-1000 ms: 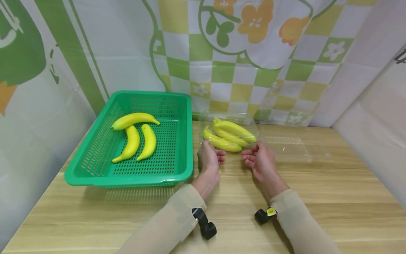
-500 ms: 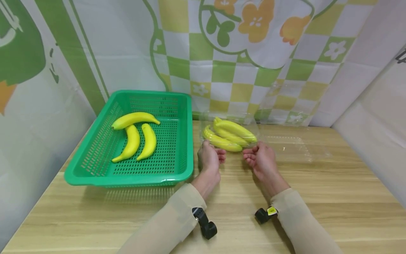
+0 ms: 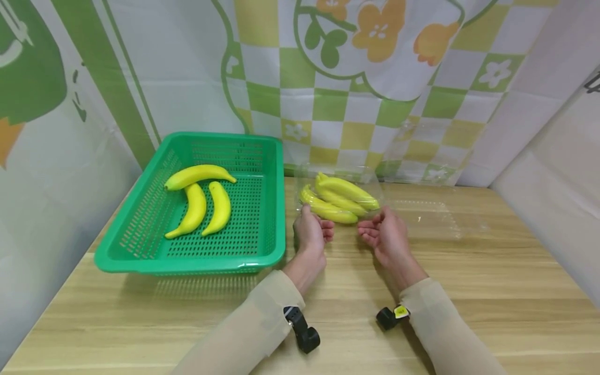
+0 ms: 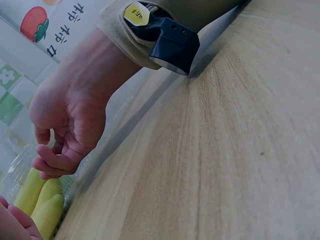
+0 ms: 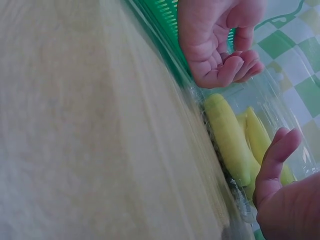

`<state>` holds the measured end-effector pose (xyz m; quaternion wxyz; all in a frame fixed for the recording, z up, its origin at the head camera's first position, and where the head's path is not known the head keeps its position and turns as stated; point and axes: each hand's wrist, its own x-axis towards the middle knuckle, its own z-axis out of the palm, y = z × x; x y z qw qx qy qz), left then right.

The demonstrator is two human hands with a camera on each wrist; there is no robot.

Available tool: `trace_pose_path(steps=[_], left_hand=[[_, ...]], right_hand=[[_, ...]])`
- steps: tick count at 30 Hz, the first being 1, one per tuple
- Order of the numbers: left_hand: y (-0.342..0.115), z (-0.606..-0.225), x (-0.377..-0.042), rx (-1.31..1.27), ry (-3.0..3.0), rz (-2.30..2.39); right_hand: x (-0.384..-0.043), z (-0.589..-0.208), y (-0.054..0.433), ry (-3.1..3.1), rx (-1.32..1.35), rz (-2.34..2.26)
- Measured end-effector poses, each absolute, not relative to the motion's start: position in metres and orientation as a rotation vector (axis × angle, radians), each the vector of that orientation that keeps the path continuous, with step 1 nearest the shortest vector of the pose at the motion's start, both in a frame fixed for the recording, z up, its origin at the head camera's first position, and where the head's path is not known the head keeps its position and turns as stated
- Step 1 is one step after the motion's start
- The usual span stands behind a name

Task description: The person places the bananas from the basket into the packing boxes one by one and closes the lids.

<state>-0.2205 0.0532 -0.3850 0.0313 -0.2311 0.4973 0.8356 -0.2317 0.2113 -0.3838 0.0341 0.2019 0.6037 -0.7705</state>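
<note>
"When you look at the hands, what are they doing?"

"Left hand (image 3: pixel 311 232) is at the near left corner of the clear box (image 3: pixel 370 179); right hand (image 3: pixel 391 239) is at the near right corner; both have bent fingers; I can't tell if they pinch the plastic."

"Where's the box?"

"On the wooden table (image 3: pixel 356 302), with three yellow bananas (image 3: pixel 338 201) inside; the green basket (image 3: pixel 187 265) sits just left, holding three more bananas (image 3: pixel 198 211)."

Barely perceptibly, since half a second ago, the fingertips of the right hand (image 3: pixel 390 238) have edged toward nine o'clock, the thumb of the left hand (image 3: pixel 310 232) toward one.
</note>
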Motion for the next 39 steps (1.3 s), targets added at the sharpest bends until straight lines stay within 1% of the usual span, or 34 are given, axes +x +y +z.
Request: trace_pose_path(steps=[39], left_hand=[[0.0571,-0.3845,-0.2191,-0.707,1.647,2.556]], right_hand=[[-0.2336,-0.3853,0.2142,1.903,0.574,-2.332]])
